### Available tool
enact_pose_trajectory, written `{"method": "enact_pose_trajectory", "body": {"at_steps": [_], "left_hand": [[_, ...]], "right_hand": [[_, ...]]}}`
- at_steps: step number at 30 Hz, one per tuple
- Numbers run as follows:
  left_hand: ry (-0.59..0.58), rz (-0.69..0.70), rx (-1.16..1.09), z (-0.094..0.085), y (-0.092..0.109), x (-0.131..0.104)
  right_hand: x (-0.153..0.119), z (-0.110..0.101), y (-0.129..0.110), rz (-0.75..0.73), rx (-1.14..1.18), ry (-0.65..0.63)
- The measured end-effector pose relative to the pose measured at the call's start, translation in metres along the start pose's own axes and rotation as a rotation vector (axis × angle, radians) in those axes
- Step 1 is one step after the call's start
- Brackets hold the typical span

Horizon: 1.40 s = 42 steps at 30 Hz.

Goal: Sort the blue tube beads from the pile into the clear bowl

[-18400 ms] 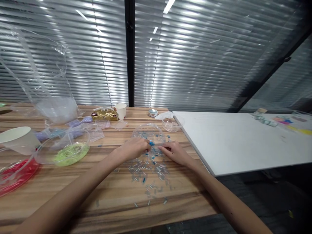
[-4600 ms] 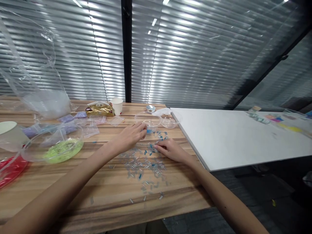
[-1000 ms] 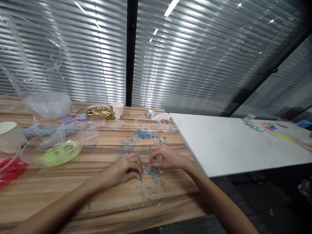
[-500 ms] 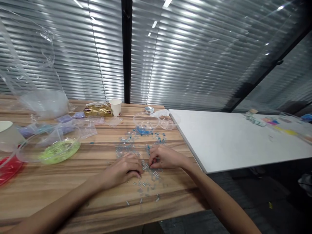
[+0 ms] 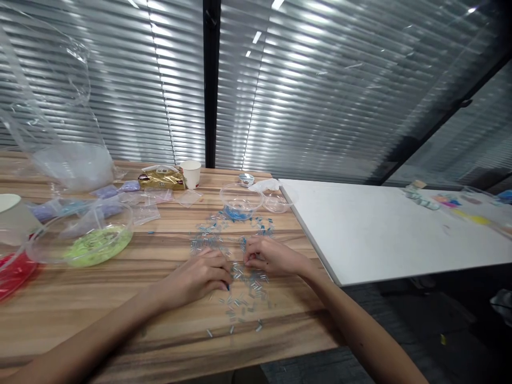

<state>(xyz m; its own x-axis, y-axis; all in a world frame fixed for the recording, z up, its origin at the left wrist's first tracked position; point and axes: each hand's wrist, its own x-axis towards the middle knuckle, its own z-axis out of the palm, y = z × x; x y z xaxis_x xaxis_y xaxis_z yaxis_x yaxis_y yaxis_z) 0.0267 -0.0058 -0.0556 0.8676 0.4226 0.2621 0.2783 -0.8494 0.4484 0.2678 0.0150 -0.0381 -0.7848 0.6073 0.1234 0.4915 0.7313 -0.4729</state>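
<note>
Small clear and blue tube beads (image 5: pixel 256 288) lie scattered over the wooden table in front of me. My left hand (image 5: pixel 206 274) rests at the left side of the scatter, fingers curled and closed, with a small blue tube bead (image 5: pixel 228 287) at the fingertips. On the other side, my right hand (image 5: pixel 272 256) is pinched, thumb against forefinger, just above the beads; anything between its fingertips is too small to make out. Behind the hands stands a clear round plastic container (image 5: pixel 241 200) with blue beads in it.
At left are a container of yellow-green pieces (image 5: pixel 96 245), one of red pieces (image 5: pixel 14 274) and a paper cup (image 5: pixel 16 216). Small plastic bags (image 5: pixel 146 213), a gold packet (image 5: pixel 162 178) and a white cup (image 5: pixel 191 175) stand farther back. A white table (image 5: pixel 380 229) adjoins on the right.
My right hand has lifted slightly away from the beads, its fingertips drawn in. A blue bead now shows at my left fingertips; that hand has barely moved.
</note>
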Motion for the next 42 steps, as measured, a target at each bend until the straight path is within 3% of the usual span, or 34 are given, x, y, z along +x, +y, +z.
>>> {"method": "enact_pose_trajectory", "body": {"at_steps": [8,15,20,24,27,31,35,42], "left_hand": [[0.052,0.009,0.049,0.007,0.006,0.001],[0.075,0.011,0.089,0.015,0.001,0.000],[0.089,0.020,0.104,0.019,-0.002,0.000],[0.088,0.020,0.122,0.019,-0.001,0.000],[0.091,0.011,0.133,0.020,-0.002,0.001],[0.099,0.021,0.136,0.021,-0.003,0.000],[0.089,0.019,0.136,0.019,-0.002,0.001],[0.116,0.052,0.132,0.017,-0.001,0.001]], "right_hand": [[0.016,-0.026,0.006,0.173,0.104,0.611],[0.058,-0.042,0.037,0.239,-0.100,0.810],[0.075,-0.038,0.052,0.374,-0.204,0.772],[0.043,-0.037,0.043,0.290,-0.201,0.741],[0.001,-0.037,0.034,0.193,-0.107,0.408],[-0.046,-0.032,0.033,0.205,0.039,0.114],[-0.061,-0.024,0.044,0.202,0.104,0.108],[-0.060,-0.016,0.057,0.190,0.110,0.152]]}}
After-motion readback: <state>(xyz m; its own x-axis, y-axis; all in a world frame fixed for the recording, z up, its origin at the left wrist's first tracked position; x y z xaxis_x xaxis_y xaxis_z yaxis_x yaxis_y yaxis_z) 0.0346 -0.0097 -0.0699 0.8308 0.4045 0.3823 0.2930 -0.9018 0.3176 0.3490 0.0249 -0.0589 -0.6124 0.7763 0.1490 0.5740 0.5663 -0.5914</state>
